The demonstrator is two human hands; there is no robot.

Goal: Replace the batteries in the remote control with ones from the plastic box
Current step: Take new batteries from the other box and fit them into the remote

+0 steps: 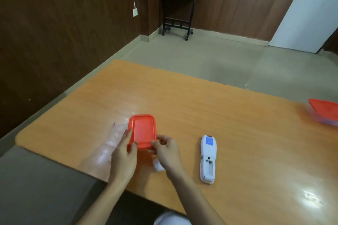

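A small plastic box with a red lid (142, 130) stands on the orange table (228, 115) near its front edge. My left hand (124, 157) grips the lid's near left corner. My right hand (167, 150) pinches the lid's near right corner. To the right lies a white remote control (208, 158), back side up, with its battery compartment uncovered and looking empty. A small white piece (158, 166), perhaps the battery cover, lies on the table under my right wrist, partly hidden. The inside of the box is hidden by the lid.
Another red-lidded container (324, 111) sits at the table's right edge, cut off by the frame. Beyond the table are tiled floor, a dark side table (178, 11) with a small pot, and a white door (307, 14).
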